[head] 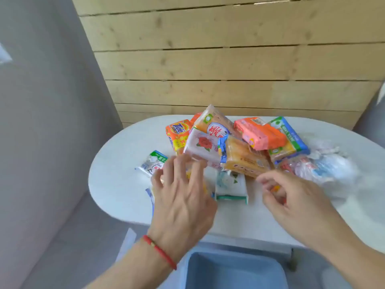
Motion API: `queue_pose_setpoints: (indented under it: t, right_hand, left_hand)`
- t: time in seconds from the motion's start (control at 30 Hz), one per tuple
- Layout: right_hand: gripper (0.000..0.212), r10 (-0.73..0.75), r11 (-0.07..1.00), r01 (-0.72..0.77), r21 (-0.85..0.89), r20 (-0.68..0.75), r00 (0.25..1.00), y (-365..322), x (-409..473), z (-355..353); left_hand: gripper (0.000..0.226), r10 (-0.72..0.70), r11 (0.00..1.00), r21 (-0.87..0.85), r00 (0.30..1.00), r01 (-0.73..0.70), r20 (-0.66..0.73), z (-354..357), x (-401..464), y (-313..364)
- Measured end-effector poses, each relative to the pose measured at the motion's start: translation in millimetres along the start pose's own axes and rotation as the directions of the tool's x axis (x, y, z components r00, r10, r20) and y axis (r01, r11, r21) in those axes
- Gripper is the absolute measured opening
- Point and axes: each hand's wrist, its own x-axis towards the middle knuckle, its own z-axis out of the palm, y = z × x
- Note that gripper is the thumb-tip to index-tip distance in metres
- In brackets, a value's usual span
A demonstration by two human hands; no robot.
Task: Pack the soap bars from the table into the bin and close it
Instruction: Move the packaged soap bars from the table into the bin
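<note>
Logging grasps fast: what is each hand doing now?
Left hand: open, fingers spread over a soap bar, no grip.
Right hand: fingers curled; holding anything cannot be told.

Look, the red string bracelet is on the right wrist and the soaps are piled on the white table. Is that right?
Not quite. The head view shows the red string bracelet on the left wrist, behind the left hand. The soaps are indeed piled on the white table.

Bin [233,270] cut off at bottom edge; left hand [181,197] hides a yellow-wrapped bar; both hands motion-blurred
</note>
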Motion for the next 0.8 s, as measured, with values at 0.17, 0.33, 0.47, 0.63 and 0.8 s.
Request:
queue_pose_setpoints:
  t: [0.17, 0.33, 0.47, 0.63, 0.8]
  right_hand:
    - [0.011, 0.132, 0.989, -0.132, 0.061, -0.011, 0.991, -13, -22, -22]
    - [0.009, 0.187, 0.980, -0.192, -0.058, -0.084, 0.979, -12, -13, -33]
    - [0.025, 0.159, 0.968, -0.198, -0.155, -0.233, 0.959, 3, 12, -27]
    - [0.041, 0.267, 0.909, -0.333, -0.250, -0.262, 0.927, 13, 49, -12]
    - [0.036, 0.390, 0.851, -0.420, -0.315, -0.157, 0.907, 11, 85, -17]
  left_hand:
    - [0.068, -0.156, 0.984, -0.056, 0.965, 0.171, 0.209, -20, 0, -24]
    - [0.095, -0.152, 0.988, 0.067, 0.891, 0.136, 0.428, -12, -2, -34]
    - [0.075, -0.090, 0.980, 0.199, 0.907, 0.007, 0.412, -6, 6, -39]
    - [0.061, -0.173, 0.985, 0.097, 0.890, 0.146, 0.421, -6, 9, -35]
    - [0.053, -0.246, 0.958, -0.014, 0.849, 0.285, 0.467, -19, 3, -34]
